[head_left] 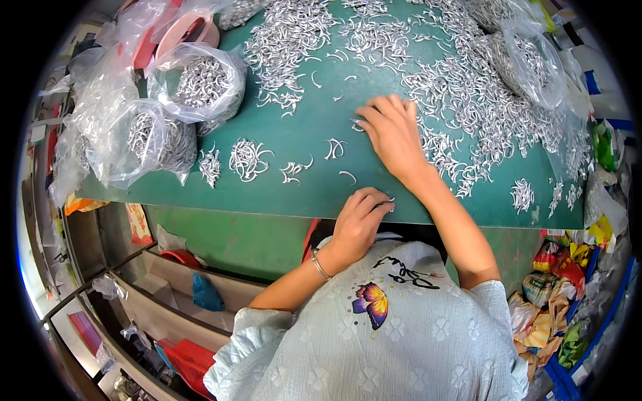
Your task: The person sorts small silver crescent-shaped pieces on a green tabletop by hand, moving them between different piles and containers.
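Many small curved silver metal pieces (461, 100) lie spread over the green tabletop (267, 197). Close to the table's near edge is my left hand (358, 220), its fingers closed with a bit of a silver metal piece showing at the fingertips. Farther in, my right hand (391, 130) reaches over the table beside the big spread, fingers bent and drawn together. A silver piece shows by its thumb and fingertips. Between the hands and the bags lie a single curved piece (347, 177), small groups of pieces (334, 148) and a rounder heap (248, 160).
Clear plastic bags full of silver pieces (160, 140) stand at the left, with a pink round container (187, 33) behind them. Another filled bag (528, 63) is at the far right. Drawer-like compartments (174, 294) sit below left; colourful packets (555, 267) are piled at the right.
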The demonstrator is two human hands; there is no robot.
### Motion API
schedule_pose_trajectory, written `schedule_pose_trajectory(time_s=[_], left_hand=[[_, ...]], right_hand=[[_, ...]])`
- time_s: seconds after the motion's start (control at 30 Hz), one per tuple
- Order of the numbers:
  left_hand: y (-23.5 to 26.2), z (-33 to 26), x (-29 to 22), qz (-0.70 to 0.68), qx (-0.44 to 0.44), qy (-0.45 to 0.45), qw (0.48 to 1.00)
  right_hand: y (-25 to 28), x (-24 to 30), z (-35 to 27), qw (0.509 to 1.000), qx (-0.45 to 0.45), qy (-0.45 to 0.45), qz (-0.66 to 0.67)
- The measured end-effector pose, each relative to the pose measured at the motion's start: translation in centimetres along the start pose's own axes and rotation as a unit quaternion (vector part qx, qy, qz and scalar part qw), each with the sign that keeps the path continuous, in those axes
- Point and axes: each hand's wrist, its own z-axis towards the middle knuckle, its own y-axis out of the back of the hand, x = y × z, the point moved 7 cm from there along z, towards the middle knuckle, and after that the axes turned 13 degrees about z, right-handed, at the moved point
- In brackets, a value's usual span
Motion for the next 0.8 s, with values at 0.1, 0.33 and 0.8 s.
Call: schedule_pose_trajectory(time_s=[0.1,0.33,0.8], left_hand=[[0.2,-0.3,0.2,-0.007,-0.005,0.011,1.000],[0.0,-0.4,0.4,-0.009,-0.014,0.012,1.000],[-0.5,-1.1,0.7,-0.029,-0.005,0.010,1.000]], right_hand=[[-0.2,-0.6,0.0,1.000,0.000,0.003,0.000],[0.2,0.2,-1.1,1.000,0.023,-0.007,0.014],[0.2,3.1,0.1,0.992,0.043,-0.016,0.117]])
